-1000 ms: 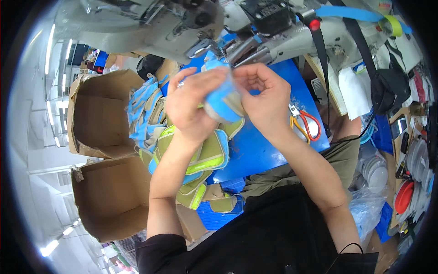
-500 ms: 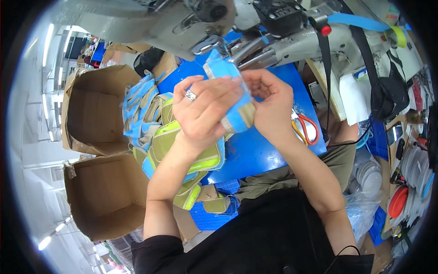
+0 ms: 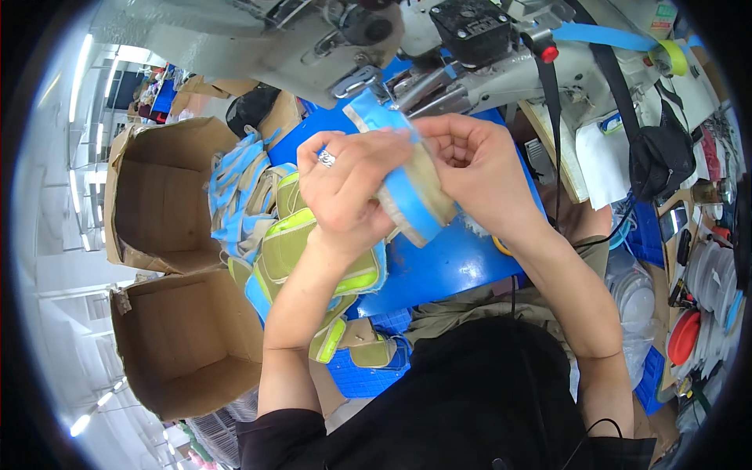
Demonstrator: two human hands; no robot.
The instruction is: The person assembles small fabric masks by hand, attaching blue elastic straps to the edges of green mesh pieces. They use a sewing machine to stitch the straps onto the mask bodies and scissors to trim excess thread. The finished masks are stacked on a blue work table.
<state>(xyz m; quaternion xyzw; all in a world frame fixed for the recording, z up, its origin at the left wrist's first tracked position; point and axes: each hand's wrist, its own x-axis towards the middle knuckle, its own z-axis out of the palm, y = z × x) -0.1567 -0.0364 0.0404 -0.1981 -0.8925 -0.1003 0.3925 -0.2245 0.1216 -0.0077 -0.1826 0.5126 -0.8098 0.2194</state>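
A tan fabric piece (image 3: pixel 429 178) edged with a blue strip is held up between my two hands, in front of a sewing machine (image 3: pixel 423 86). My left hand (image 3: pixel 348 174), wearing a ring, has its fingers closed over the left side of the piece. At the right edge, my right hand (image 3: pixel 478 168) pinches the fabric with curled fingers. The fabric's upper end lies close to the machine's metal parts; whether it touches them I cannot tell. Below my left hand lies a pile of olive fabric pieces (image 3: pixel 291 254) with lime-yellow and blue trim.
Blue-edged strips (image 3: pixel 241 192) heap beside the olive pile. Two cardboard boxes (image 3: pixel 129 205) stand open at the left. Part of an orange scissors handle (image 3: pixel 502 247) shows on the blue table (image 3: pixel 439 270) behind my right forearm. A black pouch (image 3: pixel 662 160) hangs at the right.
The fabric piece has turned, and more of its tan face and lower blue edge shows. My right forearm has shifted right and now covers most of the scissors. Both hands keep their hold.
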